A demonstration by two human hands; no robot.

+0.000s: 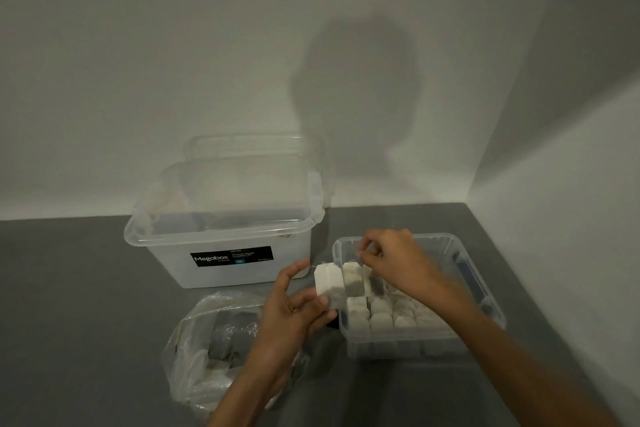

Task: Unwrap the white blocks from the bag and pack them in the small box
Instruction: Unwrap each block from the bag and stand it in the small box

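Note:
A row of white blocks [341,282] hangs just above the left rim of the small clear box [460,253]. My left hand [294,308] pinches the leftmost block of the row at its lower edge. My right hand [391,253] pinches the thin wrapping above the row's right end, over the box. Several white blocks [381,317] lie packed in rows inside the small box. The crumpled clear plastic bag [204,350] lies on the table at the lower left, partly under my left forearm, with dark and pale pieces inside.
A large clear storage bin [221,236] with a black label stands behind the bag, its lid [252,156] leaning against the wall. The grey table [69,322] meets white walls at the back and right.

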